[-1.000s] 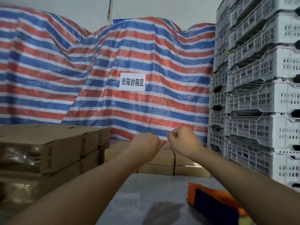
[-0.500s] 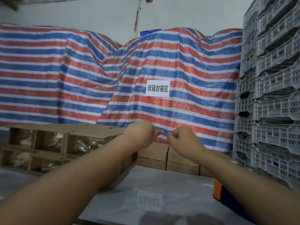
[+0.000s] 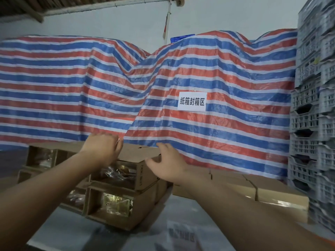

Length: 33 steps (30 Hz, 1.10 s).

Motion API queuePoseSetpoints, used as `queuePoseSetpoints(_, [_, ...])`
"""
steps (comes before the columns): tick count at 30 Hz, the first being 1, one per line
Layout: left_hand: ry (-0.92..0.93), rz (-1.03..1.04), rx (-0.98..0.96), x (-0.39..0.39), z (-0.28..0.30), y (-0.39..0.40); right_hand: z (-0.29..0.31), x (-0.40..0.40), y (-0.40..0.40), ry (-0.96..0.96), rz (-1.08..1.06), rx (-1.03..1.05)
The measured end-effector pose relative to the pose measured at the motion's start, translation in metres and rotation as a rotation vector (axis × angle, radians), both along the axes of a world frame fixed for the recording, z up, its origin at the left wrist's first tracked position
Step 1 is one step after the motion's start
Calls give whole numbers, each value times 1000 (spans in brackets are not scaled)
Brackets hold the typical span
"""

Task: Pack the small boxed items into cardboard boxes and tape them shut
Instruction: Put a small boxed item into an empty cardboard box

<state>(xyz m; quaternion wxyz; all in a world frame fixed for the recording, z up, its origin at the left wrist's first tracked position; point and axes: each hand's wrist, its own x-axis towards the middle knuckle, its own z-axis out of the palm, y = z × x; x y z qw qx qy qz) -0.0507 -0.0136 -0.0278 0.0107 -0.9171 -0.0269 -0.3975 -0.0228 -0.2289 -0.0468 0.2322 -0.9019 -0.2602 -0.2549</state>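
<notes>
On the table, stack as landmark: small boxes (image 3: 116, 180) piled two layers high, clear windows facing the person, likely staged there so they are in reach for packing.
Left hand: left hand (image 3: 102, 148) lies over the top of the stack near its far edge, fingers bent down onto the lid; cannot tell if it grips or only rests, nothing lifted.
Right hand: right hand (image 3: 165, 164) at the stack's right corner, fingers spread and loose, thumb touching or just beside the top edge, holds nothing.
Why both hands: one on top, one at the side, looks like a reach to take the top box or steady the pile; judgement only.
Right of stack: shut cardboard boxes (image 3: 253, 192) in a row behind the right forearm, glossy tape strip showing on one, so probably done ones parked aside.
Behind stack: striped tarp (image 3: 217, 78) with a paper sign (image 3: 192, 102), covers something bulky.
Far right of stack: grey crates (image 3: 313, 105) stacked high.
Stage: packing not started for this pile, no open carton in view.
</notes>
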Motion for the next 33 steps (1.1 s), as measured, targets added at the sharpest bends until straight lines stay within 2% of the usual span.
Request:
queuePoseSetpoints(4, [163, 28, 40, 22, -16, 36, -8, 17, 33, 40, 51, -32])
queuePoseSetpoints(8, [213, 31, 37, 31, -32, 54, -22, 27, 58, 27, 30, -98])
queuePoseSetpoints(14, [238, 63, 126, 34, -45, 66, -35, 34, 79, -79, -47, -80])
queuePoseSetpoints(23, [124, 65, 133, 40, -43, 62, -29, 32, 81, -87, -37, -30])
queuePoseSetpoints(27, [11, -30, 1, 38, -38, 54, -15, 31, 69, -76, 0, 58])
queuePoseSetpoints(33, [-55, -191, -170, 34, -16, 29, 15, 23, 37, -8, 50, 147])
